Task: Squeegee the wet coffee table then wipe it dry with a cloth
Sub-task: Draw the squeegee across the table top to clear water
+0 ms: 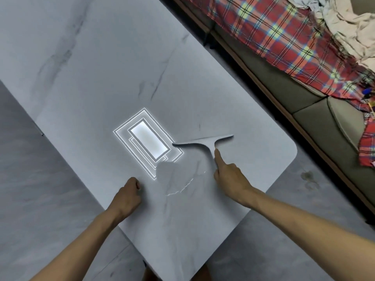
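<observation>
From my remote seat I look down on the table (101, 67), a pale marble-patterned slab that runs from the upper left of the frame to the lower centre, with one rounded corner at mid right.

The squeegee (205, 144) lies with its blade on the tabletop just right of centre. The blade runs roughly left to right, and the handle comes down from it toward the right hand (229, 177). That hand grips the handle, with its index finger (219, 159) laid straight along it toward the blade.

The left hand (127, 195) sits lower centre near the table's left edge. Its fingers are curled into a loose fist that rests on the surface, and I see nothing in it.

Between the two hands a thin glinting streak (182, 187) crosses the tabletop. A bright rectangular lamp reflection (149, 141) shines just left of the blade, touching its left tip in the picture.

Along the right side runs a sofa (284, 94), well apart from the table. A red plaid blanket (284, 37) is draped over it, and pale crumpled fabric (345, 23) lies in the upper right corner. Grey floor (304, 199) shows at lower right and at the left.
</observation>
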`<state>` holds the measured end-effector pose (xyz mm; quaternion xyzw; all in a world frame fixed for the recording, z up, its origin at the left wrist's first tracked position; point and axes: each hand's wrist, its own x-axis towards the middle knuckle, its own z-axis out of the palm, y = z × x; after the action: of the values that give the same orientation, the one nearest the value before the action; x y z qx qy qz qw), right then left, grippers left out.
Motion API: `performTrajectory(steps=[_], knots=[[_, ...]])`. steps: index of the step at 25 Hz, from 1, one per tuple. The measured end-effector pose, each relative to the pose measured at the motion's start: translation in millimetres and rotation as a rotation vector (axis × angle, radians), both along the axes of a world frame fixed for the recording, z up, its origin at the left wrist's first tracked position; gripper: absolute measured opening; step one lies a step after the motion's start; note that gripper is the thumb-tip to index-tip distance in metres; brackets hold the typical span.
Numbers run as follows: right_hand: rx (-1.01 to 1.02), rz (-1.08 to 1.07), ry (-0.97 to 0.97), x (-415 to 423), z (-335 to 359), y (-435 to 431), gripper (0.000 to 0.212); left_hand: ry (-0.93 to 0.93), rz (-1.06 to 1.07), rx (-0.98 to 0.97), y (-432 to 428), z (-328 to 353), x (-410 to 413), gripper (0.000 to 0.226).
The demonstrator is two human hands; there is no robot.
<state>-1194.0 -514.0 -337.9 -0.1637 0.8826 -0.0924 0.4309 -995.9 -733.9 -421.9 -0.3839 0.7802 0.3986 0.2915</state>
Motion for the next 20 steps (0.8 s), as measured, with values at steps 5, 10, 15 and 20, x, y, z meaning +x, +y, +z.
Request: performTrajectory(steps=[5,10,15,20], knots=[[0.058,0.242,-0.017,53,20,8,0.071,0.062,0.250,0.000,-3,8,14,0.017],[-0.179,0.675,0.227,46,12,-102,0.051,0.174,0.518,-0.256,-43,17,43,0.014],[-0.242,0.951,0.280,90,-23,-205,0.051,0.141,0.539,-0.363,-78,10,88,0.010],[-0.199,0.806,0.293,89,-46,-182,0.055,0.133,0.411,-0.185,-73,1,95,0.018]])
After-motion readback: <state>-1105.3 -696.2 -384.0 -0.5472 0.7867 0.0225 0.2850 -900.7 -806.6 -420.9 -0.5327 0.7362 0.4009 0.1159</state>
